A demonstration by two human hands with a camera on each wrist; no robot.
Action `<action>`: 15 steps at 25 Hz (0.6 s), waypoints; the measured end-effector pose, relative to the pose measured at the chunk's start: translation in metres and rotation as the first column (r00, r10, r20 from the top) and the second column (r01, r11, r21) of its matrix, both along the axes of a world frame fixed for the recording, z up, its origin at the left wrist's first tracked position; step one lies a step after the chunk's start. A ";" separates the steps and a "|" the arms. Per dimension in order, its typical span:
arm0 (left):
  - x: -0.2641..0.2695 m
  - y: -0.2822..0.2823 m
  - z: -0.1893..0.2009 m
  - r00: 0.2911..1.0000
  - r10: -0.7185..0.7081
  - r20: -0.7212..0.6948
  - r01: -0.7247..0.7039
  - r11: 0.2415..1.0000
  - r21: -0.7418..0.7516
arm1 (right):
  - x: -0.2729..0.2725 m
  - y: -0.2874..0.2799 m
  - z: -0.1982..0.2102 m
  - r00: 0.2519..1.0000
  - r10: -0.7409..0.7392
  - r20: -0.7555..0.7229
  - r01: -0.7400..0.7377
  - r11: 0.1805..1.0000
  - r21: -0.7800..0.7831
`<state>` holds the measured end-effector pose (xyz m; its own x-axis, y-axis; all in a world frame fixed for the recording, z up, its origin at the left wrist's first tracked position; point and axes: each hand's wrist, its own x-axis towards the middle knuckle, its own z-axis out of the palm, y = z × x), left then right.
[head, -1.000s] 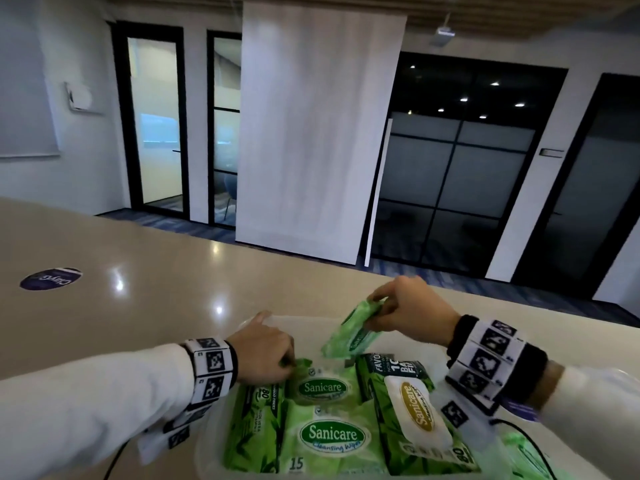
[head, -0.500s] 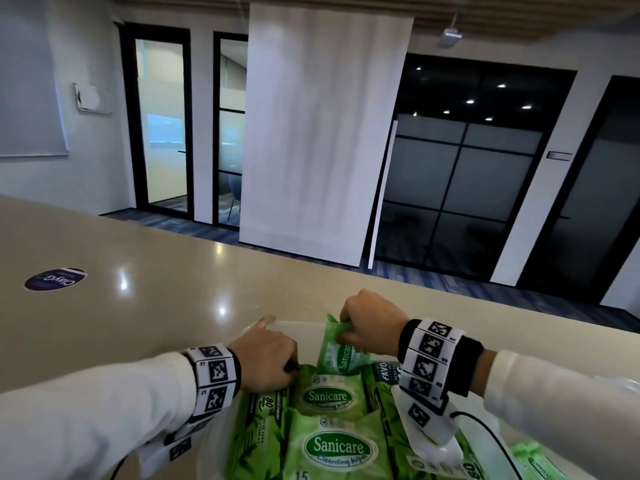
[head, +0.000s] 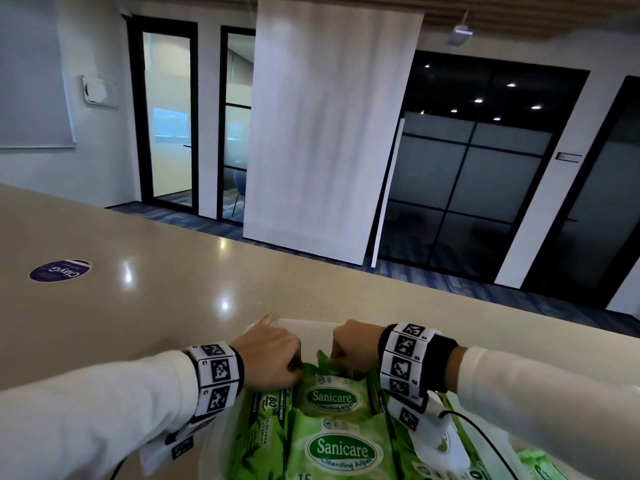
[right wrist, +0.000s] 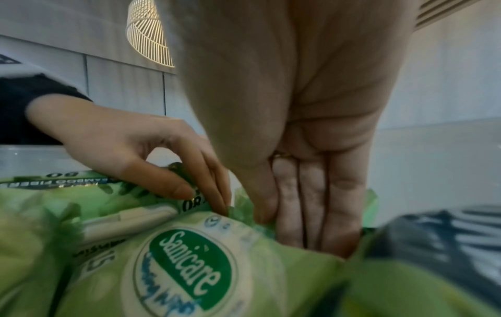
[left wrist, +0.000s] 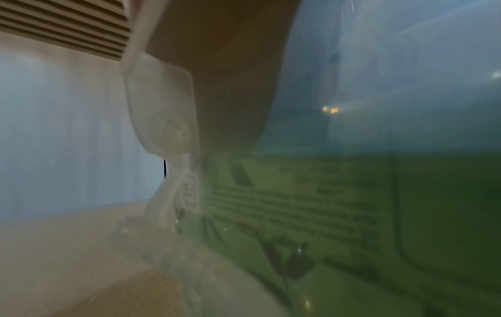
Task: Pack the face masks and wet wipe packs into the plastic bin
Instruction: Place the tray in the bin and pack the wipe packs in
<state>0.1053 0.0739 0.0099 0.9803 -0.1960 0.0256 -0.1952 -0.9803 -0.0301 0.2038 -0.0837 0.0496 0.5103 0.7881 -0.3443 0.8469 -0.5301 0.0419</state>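
A clear plastic bin point(head: 304, 322) at the near table edge holds several green wet wipe packs, among them a Sanicare pack point(head: 332, 398) and a dark-green 80-count pack point(head: 266, 420). My left hand point(head: 273, 355) pinches the far edge of the 80-count pack point(right wrist: 187, 207), its index finger lying on the rim. At the bin's far end my right hand point(head: 353, 344) points its straight fingers point(right wrist: 311, 203) down, pushing a small green pack point(head: 322, 360) in behind the Sanicare pack point(right wrist: 187, 270). No face masks are visible.
The beige table point(head: 138, 306) stretches left and ahead, with a round purple sticker point(head: 60, 270) on it. Another green pack point(head: 540, 465) lies outside the bin at the bottom right. The left wrist view is blurred, showing the bin's latch point(left wrist: 162, 107) and a pack through the wall.
My right hand has brought the small green pack down from above the bin and to the left, into the gap at its far end. The left hand has stayed on the packs' edge.
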 end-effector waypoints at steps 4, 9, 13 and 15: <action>0.000 -0.001 0.001 1.000 0.024 -0.014 -0.023 0.999 0.040 | -0.006 0.011 0.000 0.991 0.036 0.130 -0.017 0.990 -0.141; -0.004 -0.001 0.007 0.999 0.024 -0.027 -0.023 0.999 0.028 | -0.015 0.019 0.012 0.902 0.159 0.401 -0.054 0.964 -0.260; -0.002 0.003 0.000 1.000 0.021 -0.020 -0.019 0.998 0.053 | 0.000 0.011 -0.001 0.962 0.101 0.254 -0.009 0.940 -0.340; 0.000 0.004 -0.005 0.999 0.018 -0.041 -0.016 0.999 0.049 | 0.003 0.008 -0.008 0.978 0.069 0.198 0.009 0.930 -0.368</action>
